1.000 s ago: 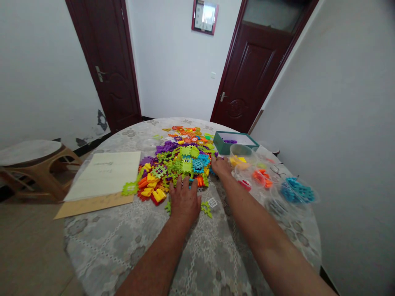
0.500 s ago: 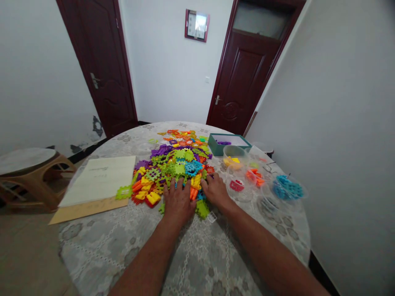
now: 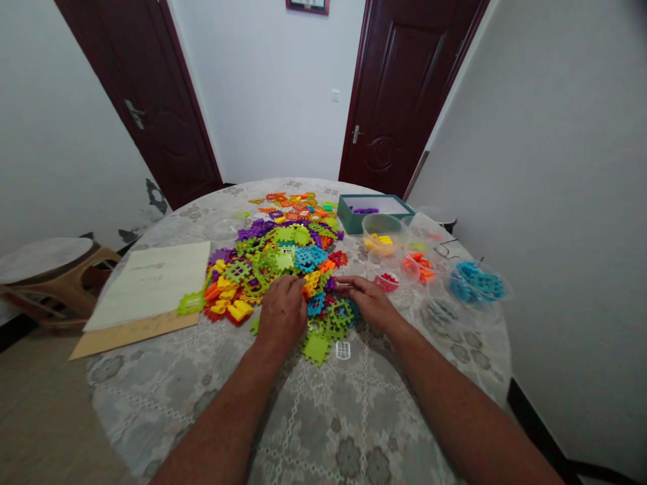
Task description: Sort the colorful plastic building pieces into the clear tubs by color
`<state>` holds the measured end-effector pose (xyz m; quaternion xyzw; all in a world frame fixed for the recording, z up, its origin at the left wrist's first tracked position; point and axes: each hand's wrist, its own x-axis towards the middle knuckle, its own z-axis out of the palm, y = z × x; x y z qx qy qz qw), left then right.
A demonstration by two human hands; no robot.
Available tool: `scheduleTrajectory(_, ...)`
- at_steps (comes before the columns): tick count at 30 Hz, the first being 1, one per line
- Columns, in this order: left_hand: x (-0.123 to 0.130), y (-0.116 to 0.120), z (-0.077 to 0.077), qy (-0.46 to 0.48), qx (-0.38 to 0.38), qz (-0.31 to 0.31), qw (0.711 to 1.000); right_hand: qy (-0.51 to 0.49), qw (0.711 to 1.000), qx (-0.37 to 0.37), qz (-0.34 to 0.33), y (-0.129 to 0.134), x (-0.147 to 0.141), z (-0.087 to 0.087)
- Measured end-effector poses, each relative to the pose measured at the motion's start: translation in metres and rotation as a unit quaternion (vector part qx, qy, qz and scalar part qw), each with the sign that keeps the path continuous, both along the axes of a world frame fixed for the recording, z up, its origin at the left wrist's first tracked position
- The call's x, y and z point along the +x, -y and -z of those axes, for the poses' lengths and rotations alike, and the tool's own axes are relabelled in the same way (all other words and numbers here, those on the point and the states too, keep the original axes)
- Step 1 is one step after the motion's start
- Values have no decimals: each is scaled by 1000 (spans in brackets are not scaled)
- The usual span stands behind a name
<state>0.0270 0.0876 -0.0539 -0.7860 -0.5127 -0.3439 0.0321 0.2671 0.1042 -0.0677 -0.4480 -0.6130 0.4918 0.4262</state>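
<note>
A heap of colourful plastic pieces (image 3: 273,256) lies on the table, with green, purple, yellow, orange and blue ones mixed. My left hand (image 3: 284,306) rests on the heap's near side, its fingers curled over an orange piece (image 3: 306,291) that they partly cover. At the heap's right edge, my right hand (image 3: 368,301) has its fingers stretched toward a purple piece (image 3: 331,284); whether it grips this piece is hard to tell. Green pieces (image 3: 317,347) and a small white frame piece (image 3: 343,350) lie nearer to me, between the forearms.
On the right stand a green box (image 3: 348,219), a clear tub with yellow pieces (image 3: 385,232) and a tub with blue pieces (image 3: 475,283). Paper sheets (image 3: 149,283) lie left on the round table (image 3: 313,417). A stool (image 3: 48,259) stands beyond the left edge.
The view has tilted down. My left hand has curled its fingers, and my right hand has shifted right. Green and blue pieces between the hands now lie spread nearer to me.
</note>
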Motion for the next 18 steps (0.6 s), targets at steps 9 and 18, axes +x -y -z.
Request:
scheduleTrajectory(9, 10, 11, -8, 25, -25, 92, 995, 292, 943, 160, 13, 16, 18, -26)
scheduleTrajectory(18, 9, 7, -2, -48, -48, 127, 990, 452, 878, 132, -81, 28, 25, -38)
